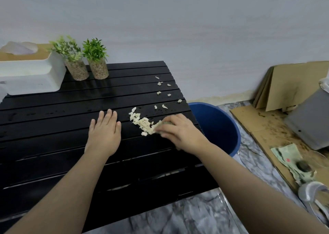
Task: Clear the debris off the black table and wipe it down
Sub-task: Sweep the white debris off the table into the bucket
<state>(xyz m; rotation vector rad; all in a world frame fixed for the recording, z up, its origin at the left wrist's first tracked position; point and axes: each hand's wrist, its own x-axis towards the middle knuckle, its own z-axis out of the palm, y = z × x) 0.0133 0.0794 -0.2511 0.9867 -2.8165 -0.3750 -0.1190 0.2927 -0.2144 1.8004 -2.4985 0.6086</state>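
On the black slatted surface (53, 144), the left hand (105, 134) lies flat, its grip apart. The right hand (179, 134) has its grip clamped on a grey-green sponge (162, 124), which touches a heap of pale crumbled debris (142, 123) near the right edge, beside a round blue plastic bucket (219, 127).

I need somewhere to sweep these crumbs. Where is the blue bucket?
In the head view, the blue bucket stands on the floor beside the black table's right edge, just beyond the right hand.
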